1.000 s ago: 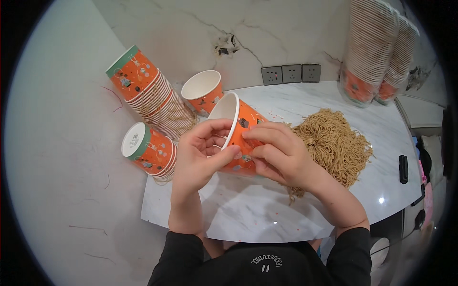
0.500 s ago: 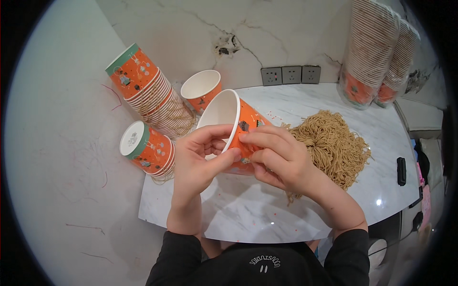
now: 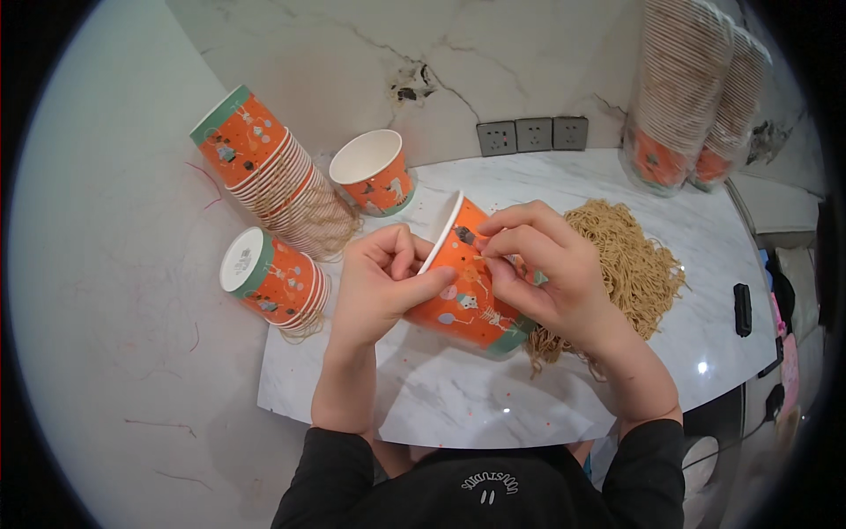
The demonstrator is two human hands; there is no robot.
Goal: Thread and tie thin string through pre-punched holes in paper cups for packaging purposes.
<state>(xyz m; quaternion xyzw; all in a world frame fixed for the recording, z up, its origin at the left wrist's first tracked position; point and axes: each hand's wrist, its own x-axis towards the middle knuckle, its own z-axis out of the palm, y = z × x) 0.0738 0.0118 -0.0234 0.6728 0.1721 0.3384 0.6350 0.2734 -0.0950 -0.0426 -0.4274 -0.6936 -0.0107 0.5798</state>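
My left hand [image 3: 374, 286] grips an orange paper cup [image 3: 467, 304] by its white rim, thumb on the outside and fingers at the mouth. The cup is tilted above the table, its mouth toward the upper left and its green-banded base to the lower right. Against its printed side, my right hand [image 3: 555, 273] has its thumb and fingertips pinched together. Whatever lies between those fingertips is too small to make out. Just beyond that hand sits a loose heap of thin tan cords [image 3: 643, 264], some trailing toward the cup's base.
Left on the marble-look table [image 3: 449, 406] are a tall stack of cups [image 3: 295, 189] with cords round it, and a shorter upside-down stack [image 3: 286, 286]. One cup [image 3: 379, 181] stands upright behind. Bagged cup stacks [image 3: 674, 106] stand back right; a black object [image 3: 742, 309] lies near the right edge.
The held cup has turned, its mouth lower and facing more away, so more of its printed side shows. My right hand has shifted slightly right and up, its fingers more curled.
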